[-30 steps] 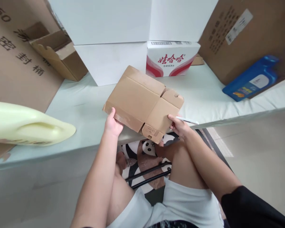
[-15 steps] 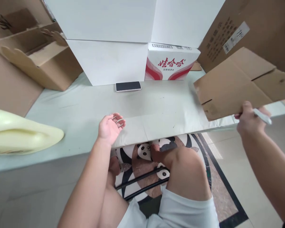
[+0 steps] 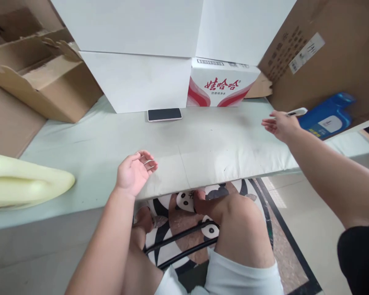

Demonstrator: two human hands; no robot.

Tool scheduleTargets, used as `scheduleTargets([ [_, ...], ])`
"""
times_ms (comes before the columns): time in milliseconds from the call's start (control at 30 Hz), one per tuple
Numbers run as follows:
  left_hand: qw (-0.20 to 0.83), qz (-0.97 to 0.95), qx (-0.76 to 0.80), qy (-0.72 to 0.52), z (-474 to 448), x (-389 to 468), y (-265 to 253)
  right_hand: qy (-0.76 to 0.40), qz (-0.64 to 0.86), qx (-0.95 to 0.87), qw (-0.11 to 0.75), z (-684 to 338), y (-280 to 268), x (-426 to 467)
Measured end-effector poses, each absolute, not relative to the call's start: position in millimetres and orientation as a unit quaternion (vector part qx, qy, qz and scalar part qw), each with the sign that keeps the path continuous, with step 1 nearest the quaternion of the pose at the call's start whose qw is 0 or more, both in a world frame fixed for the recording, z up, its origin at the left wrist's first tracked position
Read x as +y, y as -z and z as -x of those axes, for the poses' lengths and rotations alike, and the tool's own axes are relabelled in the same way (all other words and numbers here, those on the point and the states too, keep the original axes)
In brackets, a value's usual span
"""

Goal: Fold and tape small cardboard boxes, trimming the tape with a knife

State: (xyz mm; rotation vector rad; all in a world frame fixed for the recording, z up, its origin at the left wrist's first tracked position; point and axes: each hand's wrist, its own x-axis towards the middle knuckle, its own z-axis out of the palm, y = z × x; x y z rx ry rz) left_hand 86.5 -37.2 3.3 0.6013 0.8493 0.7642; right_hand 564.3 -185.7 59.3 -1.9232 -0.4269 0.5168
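My left hand [image 3: 134,172] is held palm up above the cloth-covered table [image 3: 203,151], fingers loosely curled and apart, with nothing in it. Over the right part of the table is my right hand [image 3: 281,125]. A slim white tool [image 3: 297,112] with a dark slot is tucked in it, one end sticking out past the thumb side; its exact kind is unclear. The fingers of that hand point left, spread and away from any other thing. Just beyond it, partly behind my wrist, a blue bottle [image 3: 329,116] with a white label leans near the brown carton.
A phone [image 3: 165,114] lies before tall white panels [image 3: 138,82]. Beside it stands a white and red box [image 3: 223,86]. Brown cartons [image 3: 313,49] rise at right, and an opened carton [image 3: 64,88] at left. A pale yellow bottle [image 3: 27,180] lies near the left edge.
The flat folded cardboard box has left my right hand and is no longer seen there. That hand has moved left and away from me, and the blue bottle has come into view.
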Motion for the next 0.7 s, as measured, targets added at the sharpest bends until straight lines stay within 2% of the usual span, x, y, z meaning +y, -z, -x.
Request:
scheduleTargets([
  [133,0.814,-0.272,0.36,-0.366,-82,-47,-11,-0.23,0.837,-0.179,0.462,-511,-77,-192],
  [300,0.819,-0.273,0.323,-0.388,-66,-56,-18,-0.249,0.845,-0.31,0.358,-431,-107,-150],
  [567,0.743,-0.309,0.375,-0.461,-37,-45,-14,-0.311,0.688,-0.603,0.257,-239,-91,9],
  [700,0.725,-0.33,0.412,-0.443,-33,-30,-11,-0.311,0.602,-0.683,0.273,-144,-79,99],
])
